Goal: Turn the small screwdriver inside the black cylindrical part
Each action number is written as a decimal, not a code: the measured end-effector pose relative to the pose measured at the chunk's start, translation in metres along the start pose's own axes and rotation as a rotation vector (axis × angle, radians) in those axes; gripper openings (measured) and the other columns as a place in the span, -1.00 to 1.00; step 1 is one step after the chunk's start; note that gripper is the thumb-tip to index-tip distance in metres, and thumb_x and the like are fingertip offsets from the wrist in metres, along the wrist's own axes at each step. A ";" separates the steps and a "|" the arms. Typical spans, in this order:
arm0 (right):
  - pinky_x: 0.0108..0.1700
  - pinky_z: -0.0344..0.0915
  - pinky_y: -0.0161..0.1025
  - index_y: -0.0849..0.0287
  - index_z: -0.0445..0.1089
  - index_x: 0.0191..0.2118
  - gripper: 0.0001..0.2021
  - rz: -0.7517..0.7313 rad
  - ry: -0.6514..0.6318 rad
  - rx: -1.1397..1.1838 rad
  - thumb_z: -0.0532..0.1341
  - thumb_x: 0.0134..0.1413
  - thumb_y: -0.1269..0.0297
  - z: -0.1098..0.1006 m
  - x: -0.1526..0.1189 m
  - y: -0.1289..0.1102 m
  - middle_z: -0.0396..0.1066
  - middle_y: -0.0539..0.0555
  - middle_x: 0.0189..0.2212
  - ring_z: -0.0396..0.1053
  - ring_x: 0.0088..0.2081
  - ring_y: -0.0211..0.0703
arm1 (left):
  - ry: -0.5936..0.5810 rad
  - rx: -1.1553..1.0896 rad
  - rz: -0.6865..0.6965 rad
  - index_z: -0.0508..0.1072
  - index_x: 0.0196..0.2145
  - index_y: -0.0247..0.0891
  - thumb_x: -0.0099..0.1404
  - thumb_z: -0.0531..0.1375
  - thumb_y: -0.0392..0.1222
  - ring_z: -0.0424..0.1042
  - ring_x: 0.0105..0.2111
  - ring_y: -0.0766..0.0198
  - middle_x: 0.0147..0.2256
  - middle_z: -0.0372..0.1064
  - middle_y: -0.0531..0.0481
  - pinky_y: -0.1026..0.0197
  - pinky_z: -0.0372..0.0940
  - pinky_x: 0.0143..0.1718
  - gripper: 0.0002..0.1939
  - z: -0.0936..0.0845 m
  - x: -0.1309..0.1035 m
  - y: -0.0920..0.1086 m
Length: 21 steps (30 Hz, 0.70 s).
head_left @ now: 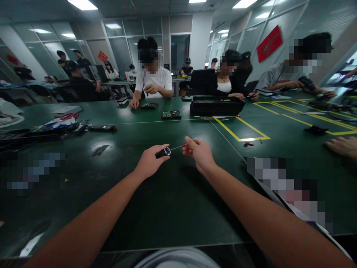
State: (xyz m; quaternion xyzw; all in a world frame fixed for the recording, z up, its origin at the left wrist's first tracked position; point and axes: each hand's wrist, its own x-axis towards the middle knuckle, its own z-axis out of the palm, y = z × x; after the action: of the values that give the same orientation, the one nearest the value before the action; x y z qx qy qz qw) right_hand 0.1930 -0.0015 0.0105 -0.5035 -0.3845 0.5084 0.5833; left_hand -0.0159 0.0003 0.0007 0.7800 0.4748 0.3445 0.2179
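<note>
My left hand (152, 160) is closed round a short black cylinder (167, 151) with a pale ring on the end that faces right. My right hand (198, 152) pinches a thin screwdriver (178, 147) by its reddish handle, mostly hidden by the fingers. The metal shaft points left, and its tip is at the ringed end of the cylinder; whether it goes inside is too small to tell. Both hands are above the green table (167, 208), near its middle.
Beyond my hands lie a circuit-board device (171, 114) and a long black bin (216, 106). Tools and cables (64, 123) are piled at the left, near a dark pen-like tool (102, 128). People sit across the table, and another person's hand (342, 146) rests at the right.
</note>
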 end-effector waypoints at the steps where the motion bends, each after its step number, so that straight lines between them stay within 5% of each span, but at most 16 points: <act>1: -0.33 0.44 -0.22 0.18 0.41 -0.40 -0.76 -0.017 0.001 -0.026 0.31 0.18 0.13 0.000 0.000 0.000 0.48 0.05 -0.49 0.43 -0.48 -0.23 | 0.001 0.001 0.001 0.46 0.17 -0.07 0.28 0.33 -0.25 0.45 0.02 0.13 0.02 0.49 -0.04 0.01 0.30 0.15 -0.50 0.000 0.000 0.000; 6: -0.43 0.30 -0.23 0.17 0.45 -0.35 -0.71 -0.174 -0.038 -0.301 0.29 0.16 0.01 -0.004 0.000 -0.003 0.36 -0.05 -0.61 0.32 -0.54 -0.23 | 0.011 0.000 0.005 0.48 0.15 -0.08 0.27 0.33 -0.27 0.45 0.03 0.13 0.04 0.49 -0.03 0.02 0.28 0.17 -0.51 -0.001 0.000 -0.002; 13: -0.29 0.30 -0.21 0.12 0.47 -0.22 -0.84 -0.359 -0.195 -0.375 0.19 0.18 0.20 -0.006 -0.001 -0.005 0.45 -0.03 -0.46 0.40 -0.41 -0.19 | 0.040 -0.010 -0.004 0.50 0.12 -0.11 0.26 0.32 -0.31 0.44 0.06 0.13 0.03 0.49 -0.04 0.00 0.28 0.19 -0.53 -0.004 0.002 -0.004; 17: -0.38 0.21 -0.19 0.11 0.49 -0.30 -0.61 -0.358 -0.156 -0.515 0.05 0.32 -0.02 -0.005 -0.002 -0.005 0.40 -0.01 -0.56 0.33 -0.51 -0.17 | 0.037 -0.001 -0.003 0.51 0.12 -0.11 0.26 0.31 -0.30 0.45 0.05 0.11 0.03 0.49 -0.05 -0.01 0.29 0.18 -0.53 -0.004 0.001 -0.003; 21: -0.38 0.17 -0.21 0.08 0.49 -0.16 -0.72 -0.398 -0.135 -0.540 0.08 0.31 0.09 -0.005 -0.002 -0.005 0.45 -0.01 -0.45 0.33 -0.47 -0.18 | 0.020 0.013 0.006 0.51 0.12 -0.11 0.26 0.31 -0.30 0.45 0.04 0.11 0.03 0.49 -0.05 -0.01 0.30 0.17 -0.53 -0.002 0.000 -0.004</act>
State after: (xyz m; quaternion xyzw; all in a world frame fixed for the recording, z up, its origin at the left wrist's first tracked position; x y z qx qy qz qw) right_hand 0.1981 -0.0044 0.0144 -0.5200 -0.6335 0.2966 0.4902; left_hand -0.0194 0.0024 -0.0004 0.7793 0.4768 0.3501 0.2069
